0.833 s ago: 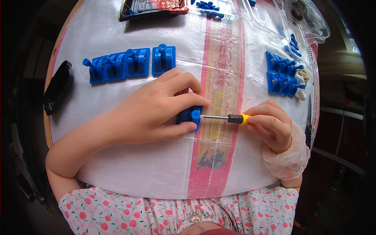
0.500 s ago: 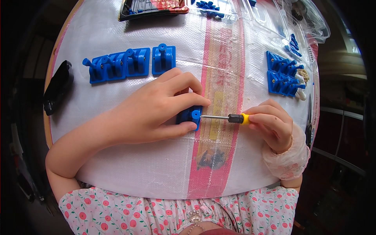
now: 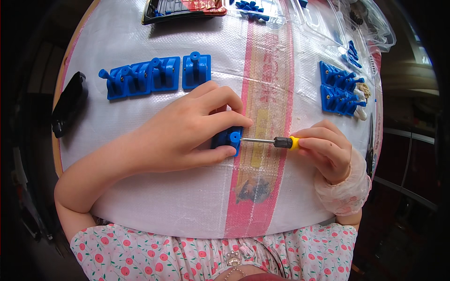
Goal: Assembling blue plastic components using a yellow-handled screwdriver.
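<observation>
My left hand (image 3: 194, 124) is closed around a blue plastic piece with a lever-like post (image 3: 234, 137), pressing it to the table between thumb and fingers. The hand covers much of that piece. From the right, my right hand (image 3: 328, 147) grips a screwdriver (image 3: 282, 142) by its yellow and black handle. Its metal shaft lies level, and the tip meets the right side of the blue piece near the post. Beyond my left hand stand several similar blue pieces in a row (image 3: 140, 77), each with an upright post; one blue piece (image 3: 196, 70) sits slightly apart.
More blue pieces (image 3: 340, 89) are grouped at the right edge, beside small loose blue parts (image 3: 351, 55). A black tray (image 3: 183, 18) and clear plastic containers (image 3: 314, 21) are at the back. A black object (image 3: 69, 105) lies far left. White woven sheeting (image 3: 178, 201) covers the table.
</observation>
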{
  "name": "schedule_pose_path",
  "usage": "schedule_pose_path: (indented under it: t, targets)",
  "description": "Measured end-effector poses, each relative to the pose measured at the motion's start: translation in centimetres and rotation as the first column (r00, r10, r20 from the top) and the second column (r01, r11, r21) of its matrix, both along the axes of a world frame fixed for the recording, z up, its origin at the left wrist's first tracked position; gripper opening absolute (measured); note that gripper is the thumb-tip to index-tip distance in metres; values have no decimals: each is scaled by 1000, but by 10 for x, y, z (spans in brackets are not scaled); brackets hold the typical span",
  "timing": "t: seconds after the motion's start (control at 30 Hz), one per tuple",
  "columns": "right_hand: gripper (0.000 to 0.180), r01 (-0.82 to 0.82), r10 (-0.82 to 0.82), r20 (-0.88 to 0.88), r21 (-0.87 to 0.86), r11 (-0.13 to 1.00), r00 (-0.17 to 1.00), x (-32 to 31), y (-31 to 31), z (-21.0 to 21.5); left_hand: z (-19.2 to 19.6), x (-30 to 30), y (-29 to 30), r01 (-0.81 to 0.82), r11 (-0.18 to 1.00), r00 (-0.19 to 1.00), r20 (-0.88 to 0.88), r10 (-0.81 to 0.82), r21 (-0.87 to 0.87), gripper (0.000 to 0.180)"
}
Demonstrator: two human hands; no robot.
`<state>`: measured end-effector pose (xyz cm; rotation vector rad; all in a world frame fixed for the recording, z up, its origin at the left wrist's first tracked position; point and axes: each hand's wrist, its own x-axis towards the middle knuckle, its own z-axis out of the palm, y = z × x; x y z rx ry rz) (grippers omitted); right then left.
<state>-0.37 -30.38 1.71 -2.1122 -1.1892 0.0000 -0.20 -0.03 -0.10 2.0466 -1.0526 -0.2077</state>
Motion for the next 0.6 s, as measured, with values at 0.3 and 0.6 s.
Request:
schedule_pose_path:
  t: [0.3, 0.6]
  targets:
    - [26, 4, -6, 78, 20, 1000, 997, 3, 0, 0, 1, 1, -1, 2, 1000, 1000, 9, -2, -5, 44]
    - [27, 26, -27, -30, -12, 1000, 999, -1, -3, 0, 0, 1, -1, 7, 1000, 1000, 5, -7, -8, 44]
